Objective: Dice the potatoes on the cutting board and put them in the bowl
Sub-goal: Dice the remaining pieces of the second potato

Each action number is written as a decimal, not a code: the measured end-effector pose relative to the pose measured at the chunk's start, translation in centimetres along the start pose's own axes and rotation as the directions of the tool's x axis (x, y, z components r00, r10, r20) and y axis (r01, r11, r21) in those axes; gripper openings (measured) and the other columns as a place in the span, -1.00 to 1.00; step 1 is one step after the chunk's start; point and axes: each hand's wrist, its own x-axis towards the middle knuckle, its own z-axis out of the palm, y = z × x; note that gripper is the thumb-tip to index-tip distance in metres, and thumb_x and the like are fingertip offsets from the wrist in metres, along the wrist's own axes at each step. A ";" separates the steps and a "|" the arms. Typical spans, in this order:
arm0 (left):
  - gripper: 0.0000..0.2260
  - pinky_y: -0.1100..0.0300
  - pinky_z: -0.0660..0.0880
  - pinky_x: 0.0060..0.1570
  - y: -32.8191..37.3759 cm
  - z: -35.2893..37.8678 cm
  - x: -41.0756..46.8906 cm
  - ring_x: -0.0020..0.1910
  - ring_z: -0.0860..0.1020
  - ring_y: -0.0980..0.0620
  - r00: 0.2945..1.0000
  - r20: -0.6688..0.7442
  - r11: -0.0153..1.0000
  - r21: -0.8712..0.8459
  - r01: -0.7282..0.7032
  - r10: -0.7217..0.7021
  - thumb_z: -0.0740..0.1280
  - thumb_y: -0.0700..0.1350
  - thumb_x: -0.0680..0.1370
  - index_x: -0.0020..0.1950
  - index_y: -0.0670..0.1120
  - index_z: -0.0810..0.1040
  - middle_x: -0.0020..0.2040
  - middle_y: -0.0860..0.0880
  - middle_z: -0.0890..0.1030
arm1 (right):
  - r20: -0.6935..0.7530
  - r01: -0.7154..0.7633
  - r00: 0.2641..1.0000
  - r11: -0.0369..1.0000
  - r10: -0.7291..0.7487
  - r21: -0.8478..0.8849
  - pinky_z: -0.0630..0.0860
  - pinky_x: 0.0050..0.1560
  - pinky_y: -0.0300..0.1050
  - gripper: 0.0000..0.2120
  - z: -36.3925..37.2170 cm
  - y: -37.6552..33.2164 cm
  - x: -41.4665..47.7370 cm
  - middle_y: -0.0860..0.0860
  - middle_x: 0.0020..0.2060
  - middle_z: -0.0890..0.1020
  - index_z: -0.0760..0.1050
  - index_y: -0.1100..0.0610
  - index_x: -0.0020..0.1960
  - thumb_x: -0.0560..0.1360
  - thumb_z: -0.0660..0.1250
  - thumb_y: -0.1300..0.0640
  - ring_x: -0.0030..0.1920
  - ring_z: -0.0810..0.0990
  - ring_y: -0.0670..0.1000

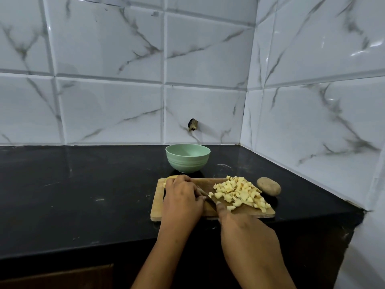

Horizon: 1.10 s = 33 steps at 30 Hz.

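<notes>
Dicing is well under way on the wooden cutting board [158,211], which lies near the right end of the black desk [83,184]; a heap of diced potato [239,192] covers the board's right half. The left hand [183,198] curls over a peeled potato piece [171,177] at the board's far left corner, pinning it down; the right hand [239,225] clasps the knife [205,197] at the board's near edge, its blade slanting between the two hands. A whole unpeeled potato [268,186] waits on the desk just beside the board's right edge. The pale green bowl [187,158] stands behind the board, apparently empty; so the held piece, the whole potato and all the transferring are left.
</notes>
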 end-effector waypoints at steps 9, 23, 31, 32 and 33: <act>-0.72 0.31 0.21 0.13 -0.3 0.4 0.3 0.25 0.27 0.08 0.998 0.030 0.998 0.025 -0.051 0.050 0.19 -0.18 0.59 0.18 0.05 0.61 0.28 0.11 0.40 | -0.145 -0.093 0.984 0.992 0.105 0.090 0.36 -0.19 -0.19 -0.53 -1.1 1.5 -1.0 -0.11 0.15 0.54 -0.01 -0.24 0.53 0.67 -0.01 0.02 0.01 0.51 -0.07; -0.81 0.21 0.42 -0.02 -0.7 0.9 0.2 0.00 0.48 0.05 0.995 -0.077 0.992 0.109 0.068 -0.060 0.19 -0.10 0.56 0.03 -0.05 0.59 -0.04 0.04 0.61 | -0.181 -0.061 0.979 0.984 0.092 0.168 0.45 -0.10 -0.23 -0.59 -1.2 1.8 -1.3 -0.12 0.15 0.54 0.08 -0.30 0.49 0.66 -0.05 -0.07 0.07 0.54 -0.10; -0.79 0.18 0.39 0.03 -0.2 0.3 -0.1 0.06 0.43 0.02 0.993 -0.039 0.985 0.135 0.112 -0.108 0.15 -0.12 0.55 0.07 -0.07 0.54 0.01 0.01 0.57 | -0.205 -0.086 0.972 0.988 0.112 0.130 0.42 -0.17 -0.22 -0.59 -0.7 1.5 -0.5 -0.13 0.10 0.57 0.13 -0.24 0.49 0.66 -0.03 -0.01 0.02 0.54 -0.11; -0.80 0.18 0.39 0.05 -0.1 0.2 -0.1 0.07 0.42 0.02 0.993 -0.026 0.985 0.130 0.115 -0.112 0.15 -0.11 0.55 0.08 -0.07 0.53 0.02 0.01 0.56 | -0.228 -0.070 0.968 0.987 0.102 0.145 0.44 -0.15 -0.22 -0.59 -0.7 1.4 -0.4 -0.14 0.08 0.58 0.14 -0.25 0.49 0.66 -0.03 -0.02 0.01 0.54 -0.12; -0.80 0.17 0.38 0.06 0.0 0.1 -0.2 0.08 0.41 0.03 0.993 -0.015 0.985 0.128 0.117 -0.116 0.15 -0.10 0.55 0.08 -0.07 0.52 0.03 0.01 0.54 | -0.239 -0.048 0.967 0.986 0.086 0.159 0.47 -0.12 -0.22 -0.59 -0.7 1.3 -0.3 -0.14 0.08 0.59 0.14 -0.25 0.49 0.66 -0.03 -0.04 0.01 0.54 -0.13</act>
